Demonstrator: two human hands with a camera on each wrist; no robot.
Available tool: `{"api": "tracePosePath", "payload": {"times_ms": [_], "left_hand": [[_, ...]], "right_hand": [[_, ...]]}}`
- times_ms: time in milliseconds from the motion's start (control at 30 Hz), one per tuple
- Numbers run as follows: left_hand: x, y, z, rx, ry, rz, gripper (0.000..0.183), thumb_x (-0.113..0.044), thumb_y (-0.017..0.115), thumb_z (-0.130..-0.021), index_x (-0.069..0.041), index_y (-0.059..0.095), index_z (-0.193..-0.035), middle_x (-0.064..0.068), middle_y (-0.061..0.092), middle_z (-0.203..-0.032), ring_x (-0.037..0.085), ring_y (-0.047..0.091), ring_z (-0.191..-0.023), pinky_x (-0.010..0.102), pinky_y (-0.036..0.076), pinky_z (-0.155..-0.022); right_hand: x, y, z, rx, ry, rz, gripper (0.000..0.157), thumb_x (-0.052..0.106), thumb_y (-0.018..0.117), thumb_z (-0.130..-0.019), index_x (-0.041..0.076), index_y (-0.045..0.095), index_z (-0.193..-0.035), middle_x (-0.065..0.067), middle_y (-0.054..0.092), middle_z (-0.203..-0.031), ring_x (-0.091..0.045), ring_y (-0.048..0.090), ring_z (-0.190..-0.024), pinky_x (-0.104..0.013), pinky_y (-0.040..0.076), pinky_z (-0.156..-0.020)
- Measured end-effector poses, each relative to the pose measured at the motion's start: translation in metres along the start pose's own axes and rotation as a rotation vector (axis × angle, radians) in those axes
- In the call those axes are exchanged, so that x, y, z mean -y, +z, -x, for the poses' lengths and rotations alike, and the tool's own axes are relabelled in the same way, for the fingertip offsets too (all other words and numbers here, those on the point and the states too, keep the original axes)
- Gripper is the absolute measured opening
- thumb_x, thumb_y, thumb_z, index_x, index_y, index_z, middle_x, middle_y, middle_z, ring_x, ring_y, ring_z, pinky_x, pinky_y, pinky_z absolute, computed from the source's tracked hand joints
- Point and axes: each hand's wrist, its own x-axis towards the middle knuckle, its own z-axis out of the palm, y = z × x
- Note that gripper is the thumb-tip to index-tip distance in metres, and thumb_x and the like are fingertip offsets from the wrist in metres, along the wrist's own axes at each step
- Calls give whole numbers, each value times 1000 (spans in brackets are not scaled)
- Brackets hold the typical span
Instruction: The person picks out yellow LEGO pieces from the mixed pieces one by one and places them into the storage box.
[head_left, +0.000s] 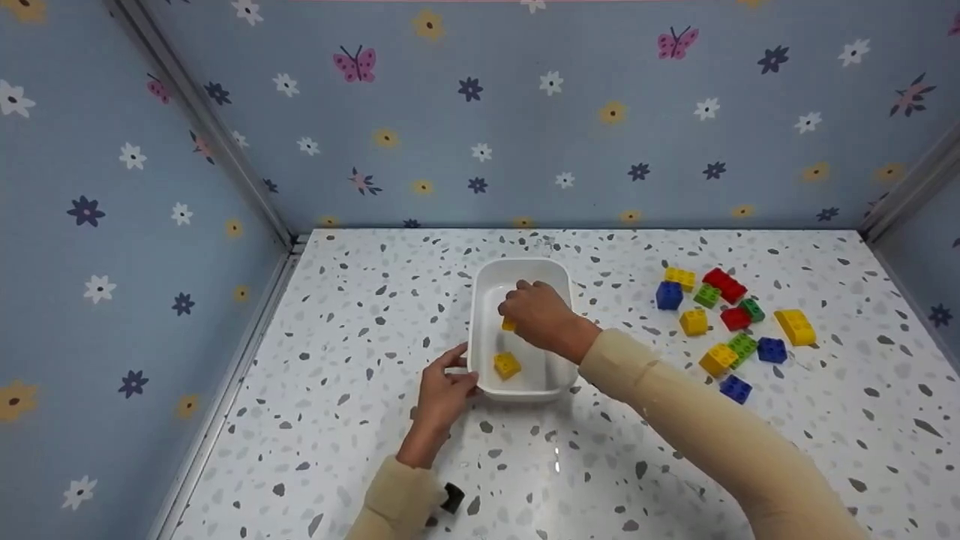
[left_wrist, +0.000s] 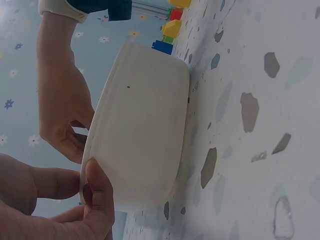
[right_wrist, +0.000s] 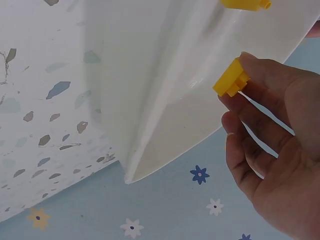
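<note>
A white plastic tub (head_left: 521, 395) stands on the speckled table. My left hand (head_left: 442, 391) pinches its rim at the near left corner, thumb on one side and fingers on the other, as the left wrist view shows. Over the inside of the tub, my right hand (head_left: 541, 316) holds a small yellow building block (right_wrist: 231, 79) between thumb and fingertips, its studs visible in the right wrist view. Another yellow block (head_left: 506, 365) lies on the tub's floor at the near end.
To the right of the tub lie several loose building blocks: a long red block (head_left: 725, 285), a blue block (head_left: 669, 295), a yellow block (head_left: 795, 327) and a green block (head_left: 742, 349) among them. A flowered blue wall (head_left: 525, 135) rises behind the table, with side panels left and right.
</note>
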Motion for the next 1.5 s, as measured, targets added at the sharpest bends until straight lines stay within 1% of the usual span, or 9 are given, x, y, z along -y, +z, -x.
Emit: {"api": "tracePosePath", "payload": {"times_ms": [167, 367, 467, 667, 833, 1000, 1133, 1367, 1500], "left_hand": [[1, 1, 1, 8, -3, -2, 56, 5, 61, -99, 3, 50, -154, 23, 56, -129, 33, 70, -104, 31, 65, -83], [0, 1, 1, 11, -15, 10, 55, 6, 60, -100, 3, 50, -154, 24, 56, -129, 34, 70, -106, 30, 65, -83], [0, 2, 1, 9, -28, -3, 55, 5, 60, -101, 1, 51, -154, 22, 56, -129, 33, 70, -106, 30, 64, -83], [0, 2, 1, 7, -14, -6, 55, 5, 61, -100, 2, 51, -154, 22, 57, -128, 34, 70, -106, 31, 65, -83], [0, 1, 1, 3, -15, -1, 55, 5, 61, -99, 2, 51, -153, 21, 57, -127, 33, 70, -105, 31, 65, -82], [1, 0, 2, 11, 11, 2, 55, 6, 61, -99, 5, 51, -153, 22, 57, -126, 34, 70, -105, 29, 64, -81], [2, -1, 1, 19, 28, 9, 54, 6, 61, -99, 6, 51, -152, 22, 56, -125, 36, 70, -104, 27, 63, -79], [1, -1, 0, 12, 18, -6, 54, 5, 61, -99, 4, 52, -152, 20, 56, -124, 34, 70, -103, 27, 63, -79], [1, -2, 0, 13, 18, 0, 54, 5, 61, -99, 5, 51, -152, 21, 56, -125, 34, 70, -103, 27, 63, -79]], "right_hand": [[3, 3, -3, 13, -14, 10, 23, 10, 79, -94, 9, 80, -117, -9, 78, -109, -30, 68, -101, -45, 61, -92], [2, 5, -6, 55, -18, -8, 23, 7, 78, -94, 8, 79, -117, -10, 78, -111, -31, 68, -101, -46, 60, -93], [2, 6, -8, 63, -18, -10, 22, 7, 77, -95, 8, 79, -116, -10, 78, -111, -30, 68, -100, -46, 61, -92], [6, 6, -11, 107, 2, -32, 20, 6, 75, -96, 8, 79, -115, -11, 77, -109, -31, 68, -99, -46, 60, -92], [11, 8, -15, 146, 9, -36, 22, 8, 75, -97, 8, 78, -119, -13, 77, -111, -31, 67, -99, -45, 59, -96], [16, 14, -18, 172, 6, 10, 20, 11, 75, -98, 7, 78, -118, -13, 77, -109, -30, 67, -96, -43, 60, -94], [19, 17, -21, 200, 3, 42, 22, 13, 76, -98, 6, 77, -119, -14, 77, -109, -30, 68, -95, -43, 61, -94], [16, 18, -25, 218, 37, 4, 23, 17, 72, -101, 7, 76, -122, -14, 77, -111, -30, 67, -96, -43, 60, -97], [15, 18, -26, 231, 37, -13, 26, 16, 73, -101, 7, 75, -125, -15, 76, -114, -31, 68, -98, -44, 59, -99]]}}
